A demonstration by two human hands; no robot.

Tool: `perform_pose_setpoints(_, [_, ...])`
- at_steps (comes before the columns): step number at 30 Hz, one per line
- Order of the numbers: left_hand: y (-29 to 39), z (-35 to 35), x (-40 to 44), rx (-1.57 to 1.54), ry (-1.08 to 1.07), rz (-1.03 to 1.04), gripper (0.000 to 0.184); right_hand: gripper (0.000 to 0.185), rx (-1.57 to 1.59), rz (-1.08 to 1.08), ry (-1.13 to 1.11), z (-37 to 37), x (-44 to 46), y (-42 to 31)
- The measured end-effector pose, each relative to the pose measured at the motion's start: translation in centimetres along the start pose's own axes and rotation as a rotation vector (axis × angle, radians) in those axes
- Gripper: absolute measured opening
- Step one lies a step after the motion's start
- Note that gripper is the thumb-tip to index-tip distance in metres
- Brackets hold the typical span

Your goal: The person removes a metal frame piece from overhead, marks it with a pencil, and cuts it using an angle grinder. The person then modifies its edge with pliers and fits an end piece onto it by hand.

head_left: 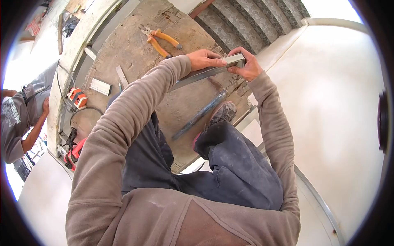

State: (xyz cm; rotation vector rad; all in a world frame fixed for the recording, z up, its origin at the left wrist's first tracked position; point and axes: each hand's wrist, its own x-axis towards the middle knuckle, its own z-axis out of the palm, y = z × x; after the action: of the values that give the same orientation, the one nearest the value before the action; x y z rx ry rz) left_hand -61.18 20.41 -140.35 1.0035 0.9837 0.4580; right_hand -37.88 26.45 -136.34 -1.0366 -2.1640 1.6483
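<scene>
A metal square tube runs slantwise ahead of me, its near part hidden behind my left sleeve. My left hand is closed on it, thumb lying along the top near the far end. At that end, my right hand grips with thumb and fingers around a bright metal piece; whether this is separate from the tube I cannot tell. Pliers with orange handles lie on the worn wooden board beyond my left wrist. A longer grey metal bar rests on the board beside my shoe.
An orange-and-black tool with a cable sits at the left, near a short metal tube offcut. A red tool lies lower down. Patterned stairs descend at the top. Another person is at the far left.
</scene>
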Motion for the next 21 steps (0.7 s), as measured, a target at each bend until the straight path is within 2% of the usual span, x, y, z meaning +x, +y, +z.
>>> perform_pose_setpoints(6, [0.6, -0.4, -0.7, -0.028, -0.047, -0.001, 0.065, 0.042, 0.029, 0.006, -0.028, 0.0, -0.1, -1.0])
perform_pose_setpoints(9, [0.3, -0.4, -0.6, -0.052, -0.035, 0.028, 0.068, 0.043, 0.076, -0.087, -0.046, 0.0, 0.5, -0.6])
perform_pose_setpoints(12, [0.0, -0.7, -0.6, -0.291, -0.124, 0.001, 0.068, 0.044, 0.084, -0.091, -0.031, 0.2, 0.8, -1.0])
perform_pose_setpoints(15, [-0.7, -0.7, -0.5, -0.289, -0.082, 0.099, 0.064, 0.043, 0.000, -0.008, -0.045, 0.2, 1.1, -1.0])
perform_pose_setpoints(18, [-0.7, -0.2, -0.1, 0.074, -0.048, 0.208, 0.056, 0.048, 0.073, -0.028, -0.117, 0.6, 1.6, 1.3])
perform_pose_setpoints(21, [0.0, 0.6, -0.6, 0.190, 0.061, 0.089, 0.050, 0.049, 0.009, -0.050, -0.123, 1.3, 1.7, 1.1])
